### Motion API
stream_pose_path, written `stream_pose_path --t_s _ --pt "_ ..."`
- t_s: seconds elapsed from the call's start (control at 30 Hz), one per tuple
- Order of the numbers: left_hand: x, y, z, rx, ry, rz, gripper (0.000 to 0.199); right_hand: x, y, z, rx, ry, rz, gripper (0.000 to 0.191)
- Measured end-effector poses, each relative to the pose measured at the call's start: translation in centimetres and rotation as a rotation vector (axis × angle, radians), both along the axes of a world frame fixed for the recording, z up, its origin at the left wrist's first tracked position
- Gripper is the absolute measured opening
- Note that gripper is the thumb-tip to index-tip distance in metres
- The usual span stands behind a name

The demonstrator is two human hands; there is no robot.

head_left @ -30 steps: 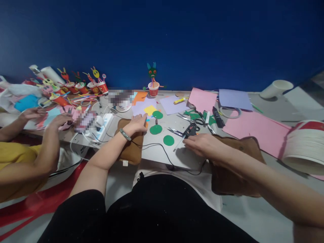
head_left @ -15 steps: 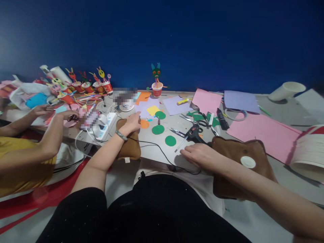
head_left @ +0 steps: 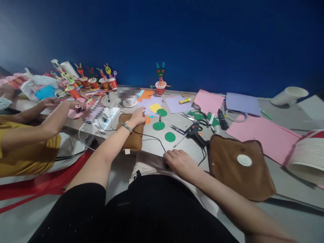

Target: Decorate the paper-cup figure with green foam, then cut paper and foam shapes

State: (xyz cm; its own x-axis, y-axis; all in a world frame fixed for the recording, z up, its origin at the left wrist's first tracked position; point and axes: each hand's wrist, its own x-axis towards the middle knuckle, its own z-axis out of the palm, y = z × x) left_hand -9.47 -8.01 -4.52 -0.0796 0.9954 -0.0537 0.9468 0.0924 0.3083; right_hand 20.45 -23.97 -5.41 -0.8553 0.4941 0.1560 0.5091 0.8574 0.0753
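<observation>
My left hand [head_left: 138, 116] reaches over the tan cushion [head_left: 131, 140], close to an orange paper circle [head_left: 147, 120]; whether its fingers hold anything is hard to see. At the table's front edge my right hand [head_left: 181, 162] has its fingers curled down, their tips hidden. Three green circles, one [head_left: 170, 137] nearest my right hand, lie between the hands. Behind my right hand rests a black glue gun [head_left: 194, 132], its cord running near the fingers. Scissors [head_left: 179, 129] lie beside it, and a yellow paper piece [head_left: 155, 108] sits beyond my left hand.
A cup puppet [head_left: 161, 88] stands at the back. To the right are a brown cushion [head_left: 235, 175], pink paper [head_left: 265, 135] and a white roll [head_left: 288, 96]. On the left, a power strip [head_left: 110, 118] lies near a co-worker's hands [head_left: 76, 105].
My right hand has moved left, away from the glue gun's handle and the brown cushion, to the table's front edge. The view has shifted slightly. My left hand stays near the orange circle.
</observation>
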Motion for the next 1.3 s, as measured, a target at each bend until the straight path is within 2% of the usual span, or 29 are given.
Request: stream_pose_path --t_s 0.13,0.3,0.57,1.13,1.3 --pt "0.2 0.4 -0.1 -0.012 -0.023 -0.004 0.083 -1.0 -1.6 -1.2 -0.015 0.031 -0.122 0.011" --pt "0.2 0.7 -0.5 -0.005 -0.038 -0.007 0.080 -1.3 -2.4 -1.9 -0.021 0.098 -0.186 0.018" --pt "0.2 1.0 -0.8 0.022 -0.035 0.009 0.078 -1.0 -2.9 -3.4 0.031 0.219 -0.200 0.027" --pt "0.7 1.0 -0.7 0.054 -0.016 0.030 0.074 0.1 -3.6 -4.9 -0.103 0.280 -0.208 0.045" --pt "1.0 0.8 -0.3 0.053 -0.002 0.017 0.069 0.1 -3.5 -5.3 -0.125 0.299 -0.201 0.044"
